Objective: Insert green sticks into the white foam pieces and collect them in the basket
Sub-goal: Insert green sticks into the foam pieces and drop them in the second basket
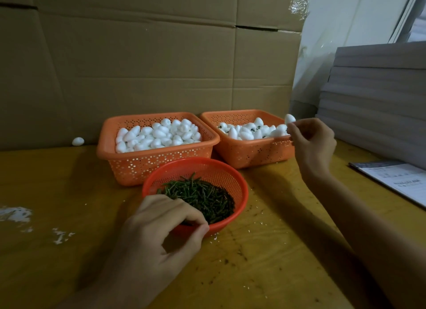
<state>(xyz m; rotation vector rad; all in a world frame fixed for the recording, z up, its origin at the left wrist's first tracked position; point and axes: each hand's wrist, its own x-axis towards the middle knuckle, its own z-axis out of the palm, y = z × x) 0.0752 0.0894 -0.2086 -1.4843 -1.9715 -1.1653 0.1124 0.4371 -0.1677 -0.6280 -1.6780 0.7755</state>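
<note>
White foam piece [290, 119] pinched in right hand [311, 142] over right basket [253, 150] rim; needed release well inside; left hand [161, 225] curled among green sticks [202, 195], catch unclear; single stick wanted.

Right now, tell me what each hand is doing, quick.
Left hand: closed, pinching green sticks in the round basket.
Right hand: closed, pinching a white foam piece over the right basket.

One wide-angle camera, worn on the person's head, looked forward and down across the yellow-brown wooden table [276, 251] toward a brown corrugated cardboard wall [138, 66]. It sat close: the round red plastic mesh bowl [244, 193] lay just below centre, with the left forearm [103, 292] and right forearm [345, 216] cut off by the frame's lower edge.
</note>
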